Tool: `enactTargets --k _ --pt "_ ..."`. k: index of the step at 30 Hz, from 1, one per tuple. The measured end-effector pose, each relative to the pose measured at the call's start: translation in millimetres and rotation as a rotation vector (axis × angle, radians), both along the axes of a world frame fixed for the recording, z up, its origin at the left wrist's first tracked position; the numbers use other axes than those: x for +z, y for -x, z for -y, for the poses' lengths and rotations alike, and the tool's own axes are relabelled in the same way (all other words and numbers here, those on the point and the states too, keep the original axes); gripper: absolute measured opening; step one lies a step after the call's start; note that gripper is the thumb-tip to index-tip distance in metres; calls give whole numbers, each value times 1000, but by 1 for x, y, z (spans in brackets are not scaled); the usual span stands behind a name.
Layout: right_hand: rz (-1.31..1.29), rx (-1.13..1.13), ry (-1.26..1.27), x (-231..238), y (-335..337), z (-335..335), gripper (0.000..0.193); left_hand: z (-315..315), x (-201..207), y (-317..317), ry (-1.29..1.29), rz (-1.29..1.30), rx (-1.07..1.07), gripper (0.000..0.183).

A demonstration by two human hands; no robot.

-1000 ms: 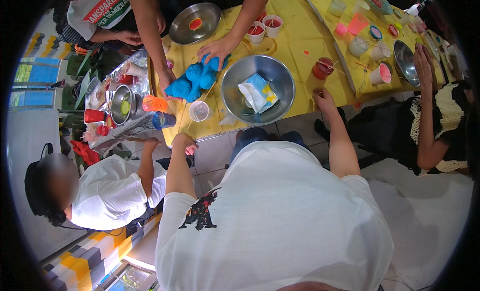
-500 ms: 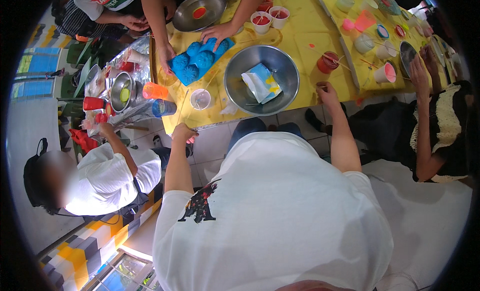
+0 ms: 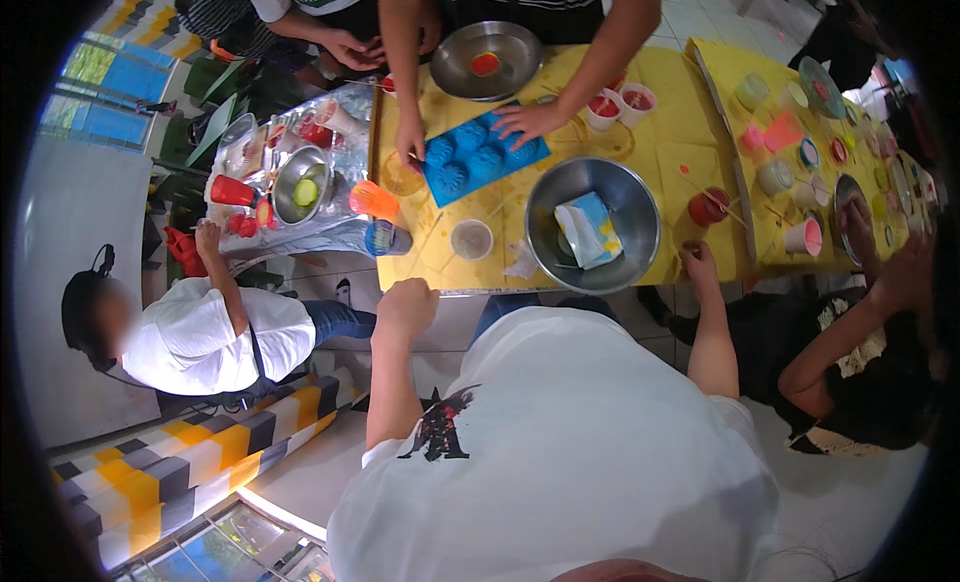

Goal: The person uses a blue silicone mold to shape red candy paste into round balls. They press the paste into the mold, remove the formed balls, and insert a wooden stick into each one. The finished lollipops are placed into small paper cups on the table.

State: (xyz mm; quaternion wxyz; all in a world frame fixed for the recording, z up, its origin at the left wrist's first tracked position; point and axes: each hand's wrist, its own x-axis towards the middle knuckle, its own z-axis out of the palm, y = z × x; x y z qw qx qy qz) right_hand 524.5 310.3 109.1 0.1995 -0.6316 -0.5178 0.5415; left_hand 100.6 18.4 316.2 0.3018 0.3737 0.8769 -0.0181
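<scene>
My left hand (image 3: 407, 309) is closed in a fist at the near edge of the yellow-covered table (image 3: 440, 269), close to its left corner. Its back faces up, hiding whatever the fingers may hold. My right hand (image 3: 697, 262) rests at the same edge, right of a metal bowl (image 3: 645, 222), fingers curled in with nothing visible in them. A blue, white and yellow packet (image 3: 590, 230) lies inside the bowl. Between the bowl and my left hand stands a whitish cup (image 3: 471, 240). Beyond it, another person's hands (image 3: 528, 122) touch a blue mold (image 3: 484, 160) with several rounded cavities.
A jar of red stuff (image 3: 708, 208) with sticks stands beyond my right hand. Left are an orange cup (image 3: 373, 200), a blue cup (image 3: 387, 239) and a foil-covered table (image 3: 330, 227). A metal basin (image 3: 512, 57) is at the back. People stand on both sides.
The whole view has shifted, so the table sits lower and further right. My left hand has turned its back upward. The person at right has moved their hands. The packet stays in the bowl.
</scene>
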Motion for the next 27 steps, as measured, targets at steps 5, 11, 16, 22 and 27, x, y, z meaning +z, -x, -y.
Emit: enactTargets --k 5,11,16,22,27 --pt "22 -6 -14 -7 -4 -4 28 -14 9 8 -30 -72 -43 32" --pt "58 -24 -4 1 1 -2 26 8 -16 14 -23 -191 -85 30" --pt "159 -18 -97 -32 -12 -8 28 -11 -10 10 -443 -34 96 24" --pt "73 -28 -73 -30 -8 -7 26 -49 -72 39 -793 241 243 31" --pt "19 -67 -15 -19 -3 -5 26 -93 -136 84 -686 424 565 47"
